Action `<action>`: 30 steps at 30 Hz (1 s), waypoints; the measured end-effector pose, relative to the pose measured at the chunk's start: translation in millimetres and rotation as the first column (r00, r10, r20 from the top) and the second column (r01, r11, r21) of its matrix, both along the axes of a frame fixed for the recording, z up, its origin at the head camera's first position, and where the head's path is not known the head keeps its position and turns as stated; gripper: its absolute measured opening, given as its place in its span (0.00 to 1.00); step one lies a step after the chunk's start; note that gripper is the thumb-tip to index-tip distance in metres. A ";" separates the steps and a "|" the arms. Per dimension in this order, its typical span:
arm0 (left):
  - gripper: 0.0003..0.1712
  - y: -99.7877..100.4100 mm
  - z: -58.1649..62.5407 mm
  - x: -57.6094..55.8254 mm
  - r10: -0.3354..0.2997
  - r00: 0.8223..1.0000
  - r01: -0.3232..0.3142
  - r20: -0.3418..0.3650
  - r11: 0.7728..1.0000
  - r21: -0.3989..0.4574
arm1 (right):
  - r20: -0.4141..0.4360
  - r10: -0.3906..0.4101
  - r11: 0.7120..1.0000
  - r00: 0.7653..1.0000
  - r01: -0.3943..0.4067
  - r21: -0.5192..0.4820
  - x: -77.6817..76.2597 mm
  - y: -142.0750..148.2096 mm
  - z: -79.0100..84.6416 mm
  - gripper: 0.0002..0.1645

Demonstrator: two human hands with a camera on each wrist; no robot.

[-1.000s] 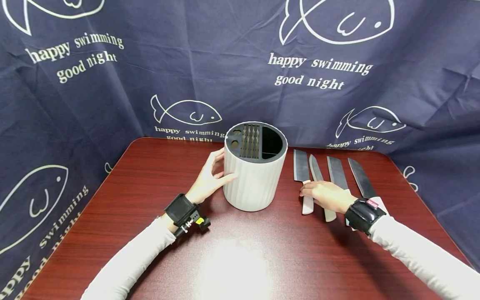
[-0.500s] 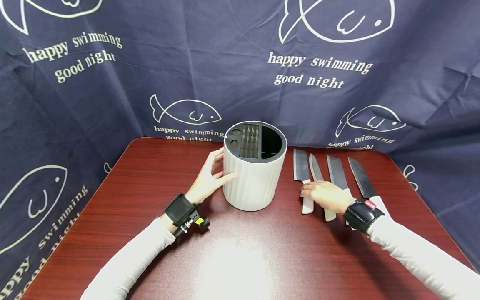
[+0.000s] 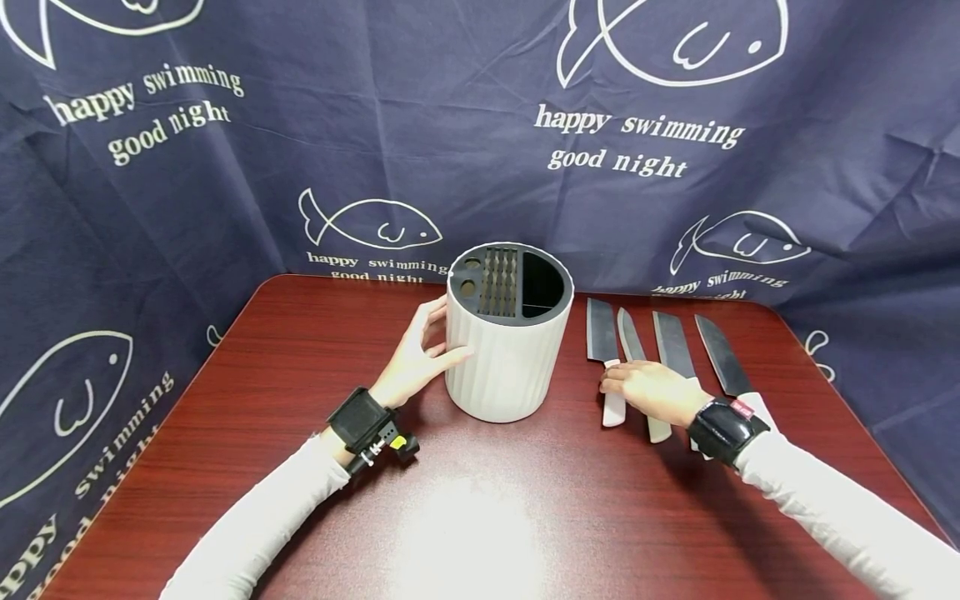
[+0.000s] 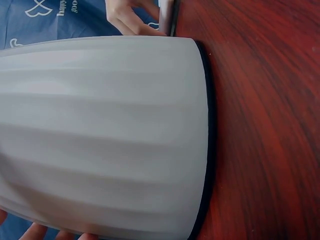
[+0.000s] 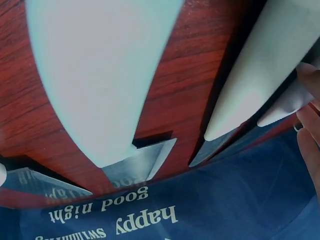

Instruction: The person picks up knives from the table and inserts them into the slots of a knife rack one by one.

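A white ribbed knife holder (image 3: 502, 367) with a dark slotted top stands upright on the table. My left hand (image 3: 412, 358) holds its left side, thumb across the front and fingers reaching behind; those fingers (image 4: 35, 232) show along the holder's lower edge in the left wrist view. To the right, several knives lie side by side, blades pointing away. My right hand (image 3: 652, 390) grips the white handle (image 3: 614, 408) of the leftmost one, a cleaver (image 3: 602, 329), at its upper part. Its palm covers part of the neighbouring narrow knife (image 3: 632, 333) with a cream handle.
Two more white-handled knives, a broad one (image 3: 675, 342) and a pointed one (image 3: 722, 354), lie under and beside my right wrist. A blue fish-print cloth (image 3: 480, 167) hangs right behind the red-brown table (image 3: 337, 333). Glare brightens the table's front.
Almost nothing differs. Both hands stay in place, and the cleaver and holder lie as before; the head view has shifted only slightly.
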State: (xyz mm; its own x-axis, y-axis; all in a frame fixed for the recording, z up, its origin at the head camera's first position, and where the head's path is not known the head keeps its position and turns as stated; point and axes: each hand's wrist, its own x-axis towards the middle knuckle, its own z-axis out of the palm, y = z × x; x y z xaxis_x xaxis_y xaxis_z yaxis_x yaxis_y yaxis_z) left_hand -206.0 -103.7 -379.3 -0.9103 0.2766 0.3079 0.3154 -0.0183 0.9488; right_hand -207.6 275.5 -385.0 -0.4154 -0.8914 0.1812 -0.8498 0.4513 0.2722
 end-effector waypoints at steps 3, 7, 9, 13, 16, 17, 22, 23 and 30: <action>0.45 0.1 0.4 0.0 0.004 1.000 -0.004 0.001 1.000 -0.001 | -0.034 0.025 1.000 0.999 -0.025 -0.009 -1.3 0.1 3.4 0.19; 0.45 0.4 0.2 -0.7 0.004 1.000 -0.004 -0.002 1.000 -0.002 | -0.079 0.041 0.999 0.996 -0.042 -0.013 -3.0 0.4 10.2 0.20; 0.45 0.3 0.0 -0.9 0.002 1.000 -0.002 -0.003 1.000 -0.005 | -0.078 0.044 0.999 0.996 -0.045 -0.017 -4.0 0.8 13.6 0.21; 0.45 0.2 -0.6 -1.2 0.001 1.000 -0.001 -0.002 1.000 -0.010 | -0.039 0.042 0.998 0.998 -0.044 -0.044 -5.2 1.4 20.0 0.24; 0.45 0.3 -0.6 -1.3 0.002 1.000 -0.002 -0.002 1.000 -0.011 | -0.004 0.033 0.995 0.999 -0.033 -0.091 -5.2 2.0 24.8 0.24; 0.45 0.4 -0.6 -1.4 0.002 1.000 -0.002 -0.003 1.000 -0.010 | 0.009 0.027 0.994 1.000 -0.026 -0.110 -5.2 2.2 26.4 0.24; 0.45 0.4 0.0 -0.9 0.005 1.000 -0.005 -0.006 1.000 -0.009 | 0.091 0.008 0.982 0.996 0.010 -0.189 -6.2 3.7 34.3 0.25; 0.45 0.4 0.0 -0.8 0.004 1.000 -0.005 -0.007 1.000 -0.008 | 0.104 0.007 0.981 0.995 0.014 -0.194 -6.7 4.2 35.7 0.26; 0.45 0.2 -0.6 -0.4 0.006 1.000 -0.006 -0.004 1.000 -0.006 | 0.146 -0.014 0.977 0.989 0.045 -0.207 -12.4 9.5 44.1 0.28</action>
State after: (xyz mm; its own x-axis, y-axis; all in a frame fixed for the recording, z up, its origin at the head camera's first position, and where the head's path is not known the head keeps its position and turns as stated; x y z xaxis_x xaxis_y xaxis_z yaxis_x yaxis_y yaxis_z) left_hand -206.4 -103.4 -379.9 -0.9108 0.2733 0.3095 0.3189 -0.0103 0.9477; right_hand -219.9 285.0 -340.9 -0.4760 -0.8269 0.2994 -0.8586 0.5107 0.0453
